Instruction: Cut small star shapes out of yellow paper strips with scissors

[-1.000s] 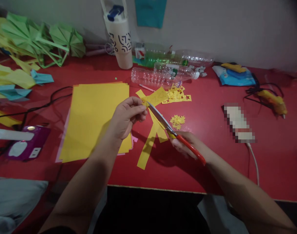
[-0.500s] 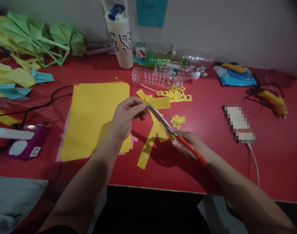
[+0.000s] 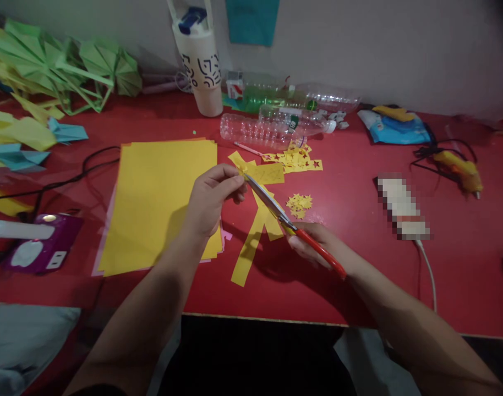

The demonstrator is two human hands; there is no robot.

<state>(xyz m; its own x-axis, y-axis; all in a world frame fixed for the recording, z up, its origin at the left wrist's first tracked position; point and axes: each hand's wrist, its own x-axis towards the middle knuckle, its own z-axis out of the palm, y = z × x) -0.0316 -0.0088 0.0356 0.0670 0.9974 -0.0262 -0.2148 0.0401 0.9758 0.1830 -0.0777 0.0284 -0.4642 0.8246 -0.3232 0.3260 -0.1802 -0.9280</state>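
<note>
My left hand (image 3: 216, 201) is closed, with thumb and fingertips pinching a small piece of yellow paper (image 3: 242, 169). My right hand (image 3: 311, 245) grips red-handled scissors (image 3: 272, 204), their blades pointing up and left to that paper. The blades look nearly closed, and the tips meet the paper by my left fingertips. Below the blades, yellow paper strips (image 3: 248, 258) lie crossed on the table. Behind them is a strip with drawn stars (image 3: 272, 173). Right of the scissors sits a small pile of cut yellow stars (image 3: 300, 205).
A stack of yellow sheets (image 3: 164, 181) lies left on the red table (image 3: 338, 302). Behind are star-punched scraps (image 3: 296, 159), a pencil (image 3: 248, 148), plastic bottles (image 3: 272, 129) and a white tumbler (image 3: 200, 66). Rightward are a blurred-out device (image 3: 402, 206) with a cable and a yellow glue gun (image 3: 458, 168).
The whole view has shifted slightly, so things sit a little further left. My hands, the scissors and the paper keep nearly the same position relative to each other.
</note>
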